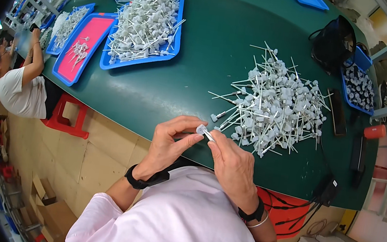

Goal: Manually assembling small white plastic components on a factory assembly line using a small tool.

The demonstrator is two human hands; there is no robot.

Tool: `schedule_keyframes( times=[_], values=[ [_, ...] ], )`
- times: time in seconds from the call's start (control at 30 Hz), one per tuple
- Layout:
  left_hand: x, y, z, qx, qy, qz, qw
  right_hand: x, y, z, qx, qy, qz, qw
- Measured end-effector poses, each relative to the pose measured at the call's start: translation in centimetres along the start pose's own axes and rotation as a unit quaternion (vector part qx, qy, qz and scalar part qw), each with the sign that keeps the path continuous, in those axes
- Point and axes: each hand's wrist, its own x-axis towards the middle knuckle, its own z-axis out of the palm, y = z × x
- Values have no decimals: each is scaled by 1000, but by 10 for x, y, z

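Note:
Near the table's front edge, both my hands meet at one small part with a translucent whitish head (201, 129) and a thin pale stem. My right hand (233, 165) pinches the stem between thumb and fingers. The thumb and index finger of my left hand (169, 140) close around the head. Just beyond my right hand lies a large loose pile of similar stemmed parts (279, 106), heads and stems pointing every way. A few of them lie at the pile's left edge, close to my fingertips.
On the green table (201, 63), a blue tray (178, 44) heaped with similar parts stands beside a pink-lined tray (70, 61). A black bag (333, 44), a dark phone-like slab (337, 111) and a tray of dark-looking parts (358, 90) are at right. A person (23, 84) sits at left.

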Motion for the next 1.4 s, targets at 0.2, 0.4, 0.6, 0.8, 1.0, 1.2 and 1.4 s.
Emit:
schedule_keyframes(
  times=[0.2, 0.4, 0.6, 0.8, 1.0, 1.2, 1.4],
  values=[
    [-4, -1, 3, -65, 11, -41, 997, 1, 2, 0, -4, -2, 11, 1000],
    [-4, -4, 5, -75, 23, -43, 996, 0, 2, -1, -2, -8, 23, 1000],
    [-2, -8, 7, -94, 30, -35, 994, 2, 2, -1, 4, -8, 26, 1000],
    [-2, -7, 6, -92, 27, -40, 995, 2, 5, 0, -2, -15, 26, 1000],
    [-1, -6, 5, -82, 20, -41, 996, 4, 4, -4, -14, -24, 21, 999],
    [-1, -7, 3, -77, 8, -40, 996, 6, 8, -5, 15, -35, 16, 999],
    [1, -4, -2, -55, -24, -8, 998, 13, 18, -13, 224, -113, 104, 962]
  ],
)
